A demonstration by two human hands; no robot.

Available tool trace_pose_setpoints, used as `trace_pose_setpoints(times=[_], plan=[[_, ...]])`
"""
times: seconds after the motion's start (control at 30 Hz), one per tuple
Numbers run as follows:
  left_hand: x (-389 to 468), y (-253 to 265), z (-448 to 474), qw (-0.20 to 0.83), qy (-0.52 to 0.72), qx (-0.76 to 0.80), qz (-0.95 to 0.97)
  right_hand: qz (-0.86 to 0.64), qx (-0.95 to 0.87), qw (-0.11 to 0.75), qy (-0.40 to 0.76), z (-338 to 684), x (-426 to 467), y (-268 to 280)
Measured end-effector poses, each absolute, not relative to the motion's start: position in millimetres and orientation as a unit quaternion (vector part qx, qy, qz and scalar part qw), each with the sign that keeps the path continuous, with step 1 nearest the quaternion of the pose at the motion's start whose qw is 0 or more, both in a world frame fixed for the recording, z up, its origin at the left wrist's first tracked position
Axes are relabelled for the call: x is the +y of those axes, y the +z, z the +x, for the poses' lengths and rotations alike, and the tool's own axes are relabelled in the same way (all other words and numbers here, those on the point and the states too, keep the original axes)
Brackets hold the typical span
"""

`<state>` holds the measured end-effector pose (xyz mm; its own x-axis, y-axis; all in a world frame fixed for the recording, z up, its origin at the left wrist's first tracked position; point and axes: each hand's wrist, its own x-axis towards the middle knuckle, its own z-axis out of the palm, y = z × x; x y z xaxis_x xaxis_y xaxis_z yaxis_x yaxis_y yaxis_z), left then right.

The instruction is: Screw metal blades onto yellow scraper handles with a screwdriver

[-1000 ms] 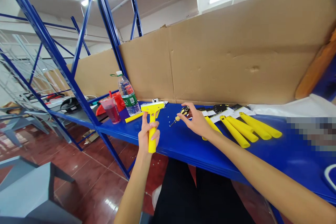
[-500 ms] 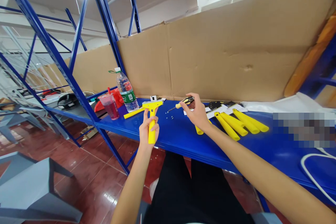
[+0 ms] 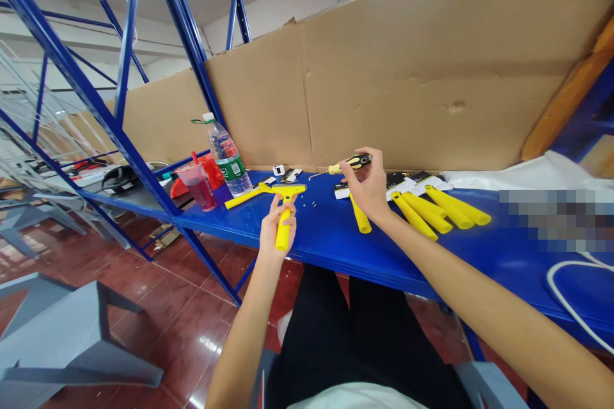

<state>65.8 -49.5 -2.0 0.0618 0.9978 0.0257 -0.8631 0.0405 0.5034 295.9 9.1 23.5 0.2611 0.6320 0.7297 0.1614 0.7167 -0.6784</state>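
My left hand (image 3: 272,227) is wrapped round the handle of a yellow T-shaped scraper (image 3: 284,233), its wide head uppermost above the table. My right hand (image 3: 368,186) grips a screwdriver (image 3: 355,163) with a black and pale-yellow handle, its thin shaft pointing left, apart from the scraper. Tiny screws (image 3: 314,204) lie on the blue table (image 3: 326,236) between the hands. Behind the left hand rests another yellow scraper (image 3: 242,197). A loose yellow handle (image 3: 360,216) lies below the right hand, and several more yellow handles (image 3: 422,214) are spread to its right.
A water bottle (image 3: 228,156) and a cup of red drink (image 3: 199,188) stand at the left by a blue rack post. Small black-and-white packets (image 3: 341,190) lie near the cardboard wall (image 3: 407,89). A white cable (image 3: 556,294) curves at the right; a grey stool (image 3: 71,332) is lower left.
My right hand has lifted the screwdriver slightly up and to the right. My left hand has shifted a little right and up with the scraper. The view has tilted somewhat downward.
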Motion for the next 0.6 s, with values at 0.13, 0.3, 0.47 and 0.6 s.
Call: trace_pose_setpoints(times=[0.13, 0.3, 0.47, 0.6], plan=[[-46.6, -4.3, 71.4, 0.715, 0.648, 0.190, 0.181, -0.335, -0.599, 0.706, 0.177, 294.4, 7.3, 23.4], [-46.9, -5.2, 74.9, 0.722, 0.639, 0.190, 0.185, -0.354, -0.619, 0.677, 0.183, 291.8, 5.0, 21.7], [-48.8, -3.6, 75.3, 0.731, 0.631, 0.188, 0.177, -0.348, -0.623, 0.672, 0.199, 290.5, 3.0, 20.9], [-48.2, -4.0, 74.9, 0.723, 0.636, 0.191, 0.193, -0.353, -0.625, 0.667, 0.197, 290.2, 3.1, 19.1]])
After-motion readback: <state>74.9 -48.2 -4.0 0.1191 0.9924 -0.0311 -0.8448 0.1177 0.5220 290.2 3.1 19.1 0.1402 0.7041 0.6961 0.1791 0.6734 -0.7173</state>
